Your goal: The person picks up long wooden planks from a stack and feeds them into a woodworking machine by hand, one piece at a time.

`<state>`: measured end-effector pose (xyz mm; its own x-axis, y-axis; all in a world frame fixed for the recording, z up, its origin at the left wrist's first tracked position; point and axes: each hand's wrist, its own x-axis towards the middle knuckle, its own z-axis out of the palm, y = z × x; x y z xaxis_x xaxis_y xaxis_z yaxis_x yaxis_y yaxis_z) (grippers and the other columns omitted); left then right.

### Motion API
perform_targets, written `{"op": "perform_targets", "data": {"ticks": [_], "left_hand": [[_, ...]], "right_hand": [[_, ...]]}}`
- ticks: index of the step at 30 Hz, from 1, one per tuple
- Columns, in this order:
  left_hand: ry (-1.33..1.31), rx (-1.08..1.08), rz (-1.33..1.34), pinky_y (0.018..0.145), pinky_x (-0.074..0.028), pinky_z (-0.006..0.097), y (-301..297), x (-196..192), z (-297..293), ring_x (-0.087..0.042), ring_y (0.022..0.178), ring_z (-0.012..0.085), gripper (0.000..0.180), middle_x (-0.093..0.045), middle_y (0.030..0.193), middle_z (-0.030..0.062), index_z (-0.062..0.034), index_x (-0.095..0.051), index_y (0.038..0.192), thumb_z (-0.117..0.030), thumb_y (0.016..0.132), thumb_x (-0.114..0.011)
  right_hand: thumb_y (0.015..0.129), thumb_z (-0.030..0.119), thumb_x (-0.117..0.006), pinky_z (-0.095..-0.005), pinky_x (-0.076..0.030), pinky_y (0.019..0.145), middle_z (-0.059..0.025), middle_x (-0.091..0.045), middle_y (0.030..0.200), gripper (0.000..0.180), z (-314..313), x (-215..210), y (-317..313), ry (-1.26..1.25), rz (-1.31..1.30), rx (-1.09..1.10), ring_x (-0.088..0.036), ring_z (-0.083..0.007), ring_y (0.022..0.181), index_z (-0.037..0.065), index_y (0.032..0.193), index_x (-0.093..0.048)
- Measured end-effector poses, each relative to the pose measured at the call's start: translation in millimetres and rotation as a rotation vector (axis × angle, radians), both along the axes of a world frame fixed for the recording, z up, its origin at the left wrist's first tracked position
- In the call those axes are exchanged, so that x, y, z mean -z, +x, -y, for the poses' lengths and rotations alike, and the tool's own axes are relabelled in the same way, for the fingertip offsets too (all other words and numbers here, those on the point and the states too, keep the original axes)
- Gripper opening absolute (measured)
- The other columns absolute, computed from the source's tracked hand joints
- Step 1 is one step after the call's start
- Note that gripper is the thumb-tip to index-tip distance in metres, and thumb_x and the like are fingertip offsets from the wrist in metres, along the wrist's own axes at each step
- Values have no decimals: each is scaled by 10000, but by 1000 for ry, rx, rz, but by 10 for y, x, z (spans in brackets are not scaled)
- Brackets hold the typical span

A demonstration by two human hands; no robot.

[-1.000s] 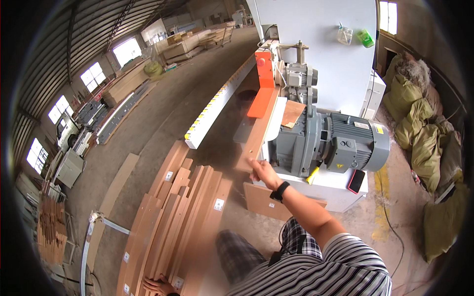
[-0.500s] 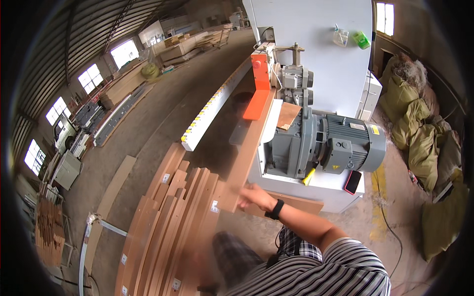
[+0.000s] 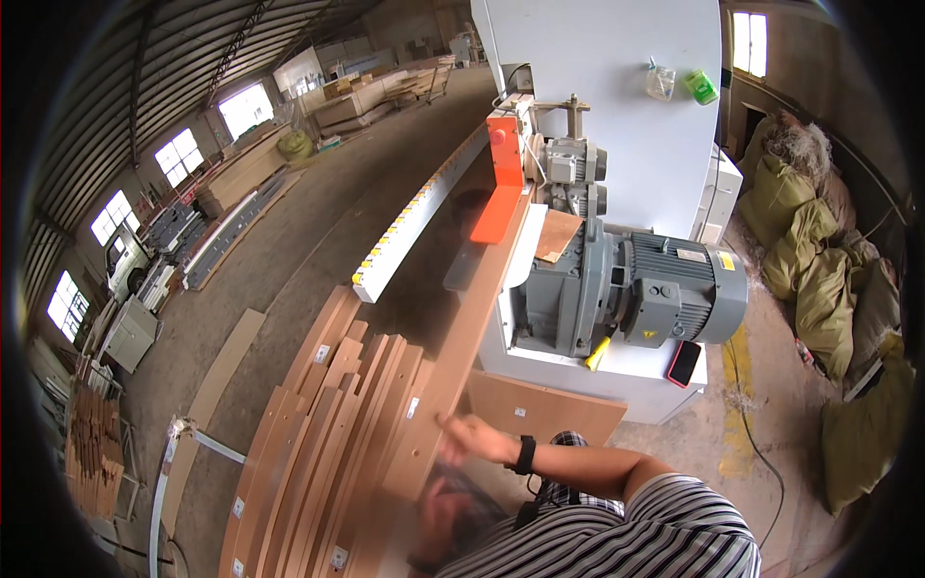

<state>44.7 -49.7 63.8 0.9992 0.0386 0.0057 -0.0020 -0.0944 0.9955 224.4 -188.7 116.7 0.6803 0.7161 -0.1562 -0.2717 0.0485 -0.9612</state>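
A long brown wooden board [image 3: 438, 395] slants from under the machine's orange guard [image 3: 499, 214] down toward me, its near part over a stack of similar boards [image 3: 318, 453]. My right hand [image 3: 474, 441], with a black band at the wrist, is closed on the board's right edge; a fingertip shows on the top face and the other fingers are blurred. My left hand [image 3: 445, 506] is close to the board's near end, smeared by motion. Its fingers cannot be made out, nor whether it touches the board.
A large grey motor [image 3: 684, 284] sits on the white machine base [image 3: 617, 383], beside a phone [image 3: 685, 364] and a yellow-handled tool [image 3: 599, 352]. Another brown board [image 3: 554, 405] leans against the base. A white roller rail [image 3: 414, 212] runs along the left. Full sacks [image 3: 819, 250] lie at right.
The board has come farther out from the machine toward me, and my right hand has moved down and left along with it. My left hand has come into view near the board's near end.
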Motion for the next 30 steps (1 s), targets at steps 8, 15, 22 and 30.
{"op": "perform_targets", "data": {"ticks": [8, 15, 22, 30], "left_hand": [[-180, -121, -4, 922, -477, 376, -92, -107, 35, -606, 1027, 236, 529, -616, 1121, 169, 45, -406, 1310, -392, 1019, -350], [-173, -138, 21, 850, -519, 369, -145, -98, 31, -626, 912, 239, 542, -585, 1068, 167, 51, -460, 1157, -453, 1014, -321], [-227, -240, 53, 822, -514, 339, -130, -93, 61, -625, 893, 221, 608, -615, 1001, 135, 41, -550, 1055, -514, 1000, -307], [-349, -382, 49, 833, -478, 314, -146, -128, 99, -613, 875, 196, 674, -624, 980, 108, 36, -568, 1045, -566, 987, -270]], "right_hand": [[940, 618, -379, -242, -505, 558, -93, -632, 676, 702, -72, 21, -201, 17, -116, -115, -597, -151, 568, -18, 786, -634], [938, 631, -362, -249, -520, 547, -116, -659, 677, 753, -44, 36, 49, 62, -72, 25, -626, -167, 566, -40, 802, -674], [964, 581, -338, -300, -538, 645, -168, -680, 765, 715, -16, 34, 86, 58, -120, 8, -660, -225, 650, -55, 897, -657], [928, 628, -404, -244, -520, 552, -96, -651, 671, 730, -48, 33, 83, 71, -120, 85, -629, -150, 579, -34, 773, -670]]}}
